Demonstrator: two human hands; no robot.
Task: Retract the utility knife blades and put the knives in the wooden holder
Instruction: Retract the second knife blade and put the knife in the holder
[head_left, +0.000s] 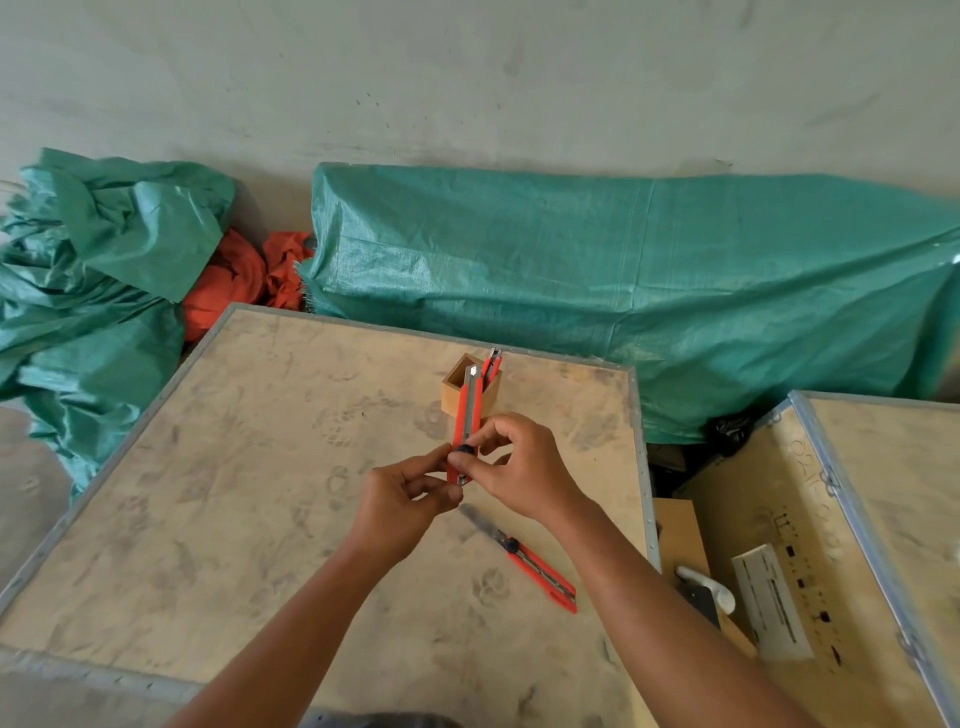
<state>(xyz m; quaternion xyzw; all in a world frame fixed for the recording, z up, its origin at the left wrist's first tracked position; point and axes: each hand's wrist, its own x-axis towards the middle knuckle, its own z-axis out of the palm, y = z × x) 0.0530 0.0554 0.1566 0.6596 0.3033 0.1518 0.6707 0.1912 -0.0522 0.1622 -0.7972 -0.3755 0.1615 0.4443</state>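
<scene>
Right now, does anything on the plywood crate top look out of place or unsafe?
Yes. The red utility knife lying on the crate near the right forearm has its blade fully extended and bare, pointing toward the hands. The red knife held in both hands shows only a short tip. The wooden holder stands upright with knives inside.

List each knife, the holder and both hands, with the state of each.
Held knife: upright in both hands, only a short blade tip showing.
Knife on the crate: lying flat, blade extended.
Knife in the holder: standing inside.
Wooden holder: upright.
Left hand: gripping the held knife.
Right hand: pinching its slider.
</scene>
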